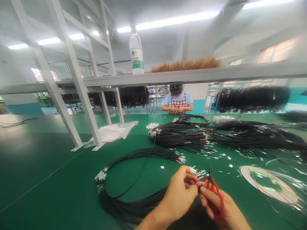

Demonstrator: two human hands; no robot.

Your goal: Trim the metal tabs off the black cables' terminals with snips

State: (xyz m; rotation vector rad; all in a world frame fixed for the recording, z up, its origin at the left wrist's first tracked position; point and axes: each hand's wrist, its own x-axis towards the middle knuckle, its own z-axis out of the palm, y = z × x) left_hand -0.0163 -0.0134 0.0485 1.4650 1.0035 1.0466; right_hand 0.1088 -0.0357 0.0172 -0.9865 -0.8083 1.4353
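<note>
Red-handled scissors (220, 204) are held in my right hand (222, 203), blades pointing up and away. My left hand (181, 191), with a white covering on one fingertip, is closed in a pinch beside the scissors at the end of a black cable. Both hands meet above a bundle of black cables (134, 204) that curves from the lower middle round to silvery connectors (102, 175) at the left. Another strand of that loop (146, 153) ends in pale tips near my left hand. White-tipped cable ends show just behind my fingers.
Large black cable piles (179, 137) lie across the green table (72, 179). A white spool (249, 182) is at right, clear plastic (112, 131) beside the shelf posts at left. A bottle (136, 56) stands on the overhead shelf (168, 78). A person (178, 102) sits opposite.
</note>
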